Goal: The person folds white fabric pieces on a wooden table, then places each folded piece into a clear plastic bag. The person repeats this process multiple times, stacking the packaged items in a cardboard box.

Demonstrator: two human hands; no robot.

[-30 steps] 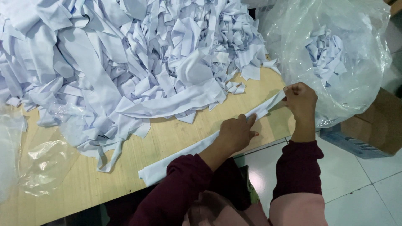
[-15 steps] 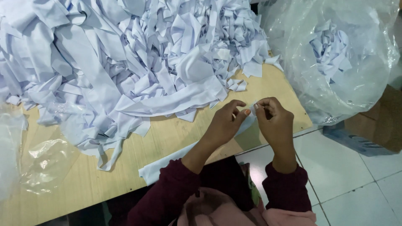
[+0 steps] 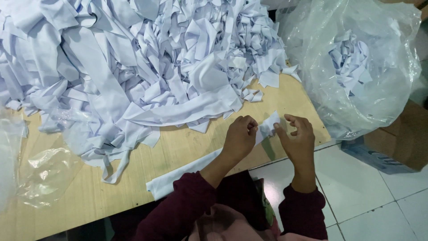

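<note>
- Fingers (image 3: 249,127) of left hand (image 3: 239,139) curled, pinching white fabric strip (image 3: 187,172); right hand (image 3: 299,139) fingers loosely open at its tip, grip unclear.
- Versus 0.5 s ago: hands slightly further apart, strip end raised.
- Count: two hands, one strip, one scrap pile (image 3: 147,58), one clear bag (image 3: 356,67).
- Strip lies on surface (image 3: 178,143) edge, long axis 8-to-2 o'clock.

Clear plastic bag (image 3: 356,67) of white scraps at right, brown cardboard box (image 3: 408,138) beneath — crumpled clear bag (image 3: 42,174) left
</note>
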